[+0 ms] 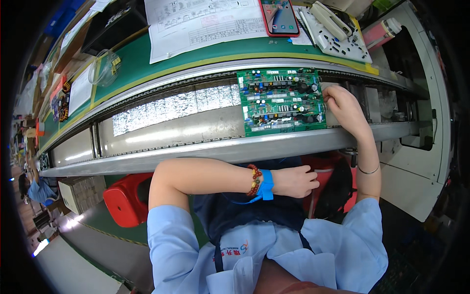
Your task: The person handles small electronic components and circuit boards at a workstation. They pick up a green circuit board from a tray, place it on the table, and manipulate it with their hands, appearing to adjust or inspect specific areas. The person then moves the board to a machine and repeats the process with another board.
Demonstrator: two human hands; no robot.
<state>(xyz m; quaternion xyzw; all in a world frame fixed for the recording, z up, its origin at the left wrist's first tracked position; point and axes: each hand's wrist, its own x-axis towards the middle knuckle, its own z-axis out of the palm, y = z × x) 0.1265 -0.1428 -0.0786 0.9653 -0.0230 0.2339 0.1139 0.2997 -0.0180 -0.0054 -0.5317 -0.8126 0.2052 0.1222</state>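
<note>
A green circuit board, packed with small parts, lies across the conveyor's two rails. My right hand is at its right edge, the fingers curled and pressed together against that edge. Whether a small part is also between those fingertips cannot be seen. My left hand hangs in front of my body, below the near rail, with its fingers curled inward; its palm is hidden. On the left wrist are a blue strap and a beaded bracelet.
The near metal rail runs between my body and the board. Behind the far rail, a red phone rests by printed drawings. A white tray of small black parts is at the back right. A red stool stands at left.
</note>
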